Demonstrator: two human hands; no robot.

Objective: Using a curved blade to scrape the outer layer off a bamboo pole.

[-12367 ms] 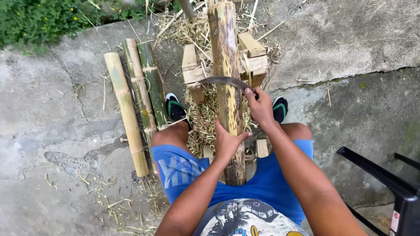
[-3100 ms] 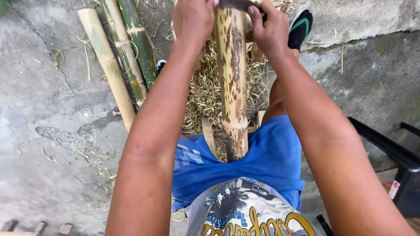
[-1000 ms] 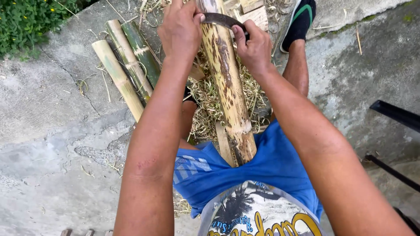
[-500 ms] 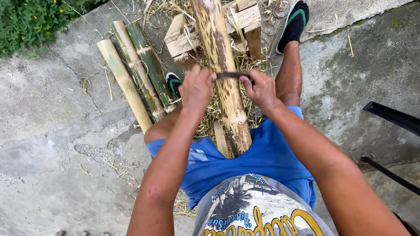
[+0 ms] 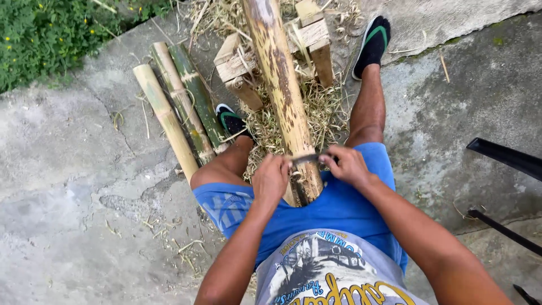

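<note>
A thick mottled bamboo pole (image 5: 279,85) runs from a wooden stand (image 5: 237,65) down to my lap, its cut end between my thighs. A dark curved blade (image 5: 305,158) lies across the pole near that end. My left hand (image 5: 271,178) grips the blade's left end and my right hand (image 5: 347,165) grips its right end. Both hands sit close to my blue shorts.
Three bamboo lengths (image 5: 180,104) lie side by side on the concrete to my left. Shavings (image 5: 316,113) pile under the pole between my sandalled feet (image 5: 372,42). Grass (image 5: 51,34) borders the top left. Black chair legs (image 5: 505,158) stand at the right.
Both hands have drawn the blade down the pole toward my body, from the far end to near the cut end at my lap. The view has tilted down slightly.
</note>
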